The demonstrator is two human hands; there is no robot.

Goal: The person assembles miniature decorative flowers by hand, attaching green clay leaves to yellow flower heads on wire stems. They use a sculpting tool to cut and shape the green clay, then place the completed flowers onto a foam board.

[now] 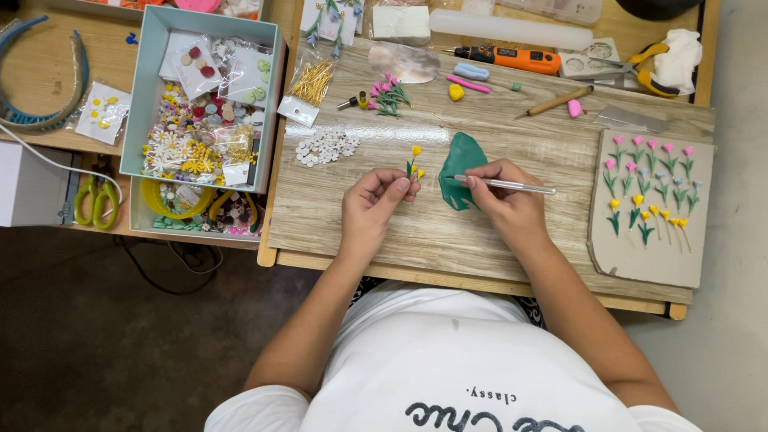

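My left hand (372, 206) pinches a tiny sprig of yellow clay tulips (414, 162) with green stems, held just above the wooden board (512, 240). My right hand (506, 200) grips a thin silver craft knife (512, 186), its tip pointing left at a flat sheet of green clay (462, 156) lying on the board. The two hands are a few centimetres apart, with the green clay partly hidden under the right fingers.
A cardboard sheet (650, 256) at right carries several finished pink, blue and yellow clay tulips. At left stand a teal box (152, 80) of beads and flowers, green scissors (96, 200) and white clay discs (324, 146). Along the far edge lie an orange tool (512, 58), a clear roller (512, 30) and pink tulips (386, 94).
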